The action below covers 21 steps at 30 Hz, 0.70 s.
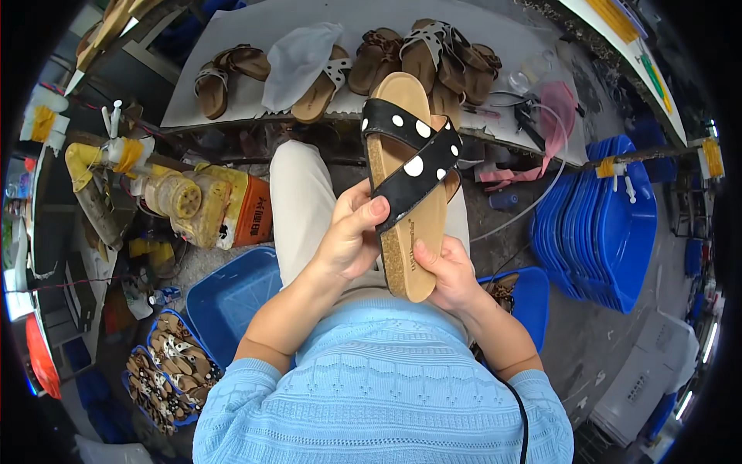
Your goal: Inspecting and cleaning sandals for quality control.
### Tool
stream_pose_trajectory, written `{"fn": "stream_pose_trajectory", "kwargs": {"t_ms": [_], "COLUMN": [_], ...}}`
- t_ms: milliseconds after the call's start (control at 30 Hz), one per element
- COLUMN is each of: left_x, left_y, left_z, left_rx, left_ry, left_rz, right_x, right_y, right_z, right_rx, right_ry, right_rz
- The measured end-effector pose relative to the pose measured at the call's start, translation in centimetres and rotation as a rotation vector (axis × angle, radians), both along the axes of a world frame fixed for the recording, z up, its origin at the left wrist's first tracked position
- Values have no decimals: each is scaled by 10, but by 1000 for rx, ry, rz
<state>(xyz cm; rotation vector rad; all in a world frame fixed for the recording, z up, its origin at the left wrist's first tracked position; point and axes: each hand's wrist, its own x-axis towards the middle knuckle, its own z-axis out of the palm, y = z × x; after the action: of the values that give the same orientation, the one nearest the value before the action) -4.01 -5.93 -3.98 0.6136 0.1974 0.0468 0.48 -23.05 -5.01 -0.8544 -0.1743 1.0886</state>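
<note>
- While I watch from the head view, the biggest thing in front of me is the white worktable [247, 39] at the far side, with a row of brown sandals [232, 73] lying along it and a white cloth bag [297, 58] draped over one of them.
- To the right I see a stack of blue plastic trays [610, 224] standing on edge, well apart from the hands.
- Near left, a blue bin [232, 298] sits beside my knee, and further left are shallow blue trays filled with small brown strap pieces [166, 367].
- On the left sits a grimy yellow and orange glue container [212, 205].
- Between the hands, over my lap, I hold up a cork-soled sandal [410, 255], its toe pointing far and its heel near; a black strap with white dots [413, 155] crosses it.
- My left hand [348, 240] has its fingers curled, the fingertips and thumb pinching the near end of the black strap at the sandal's left edge.
- My right hand [448, 274] grips the sandal's heel from underneath, thumb pressed on the footbed.
</note>
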Motion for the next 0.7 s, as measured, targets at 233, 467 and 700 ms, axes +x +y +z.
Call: {"fn": "stream_pose_trajectory", "kwargs": {"t_ms": [233,467,700], "left_x": [7,-1,18], "left_y": [0,12,48], "left_z": [-4,-13,-1], "left_rx": [105,299,188], "left_ry": [-29,-133,-254], "left_rz": [-21,-76,-10], "right_x": [-1,-8,-3], "right_y": [7,4,-14], "right_z": [-3,-17,-27], "right_rx": [-38,-24,-88], "right_ry": [-6,1,-47], "right_rz": [145,129,212]}}
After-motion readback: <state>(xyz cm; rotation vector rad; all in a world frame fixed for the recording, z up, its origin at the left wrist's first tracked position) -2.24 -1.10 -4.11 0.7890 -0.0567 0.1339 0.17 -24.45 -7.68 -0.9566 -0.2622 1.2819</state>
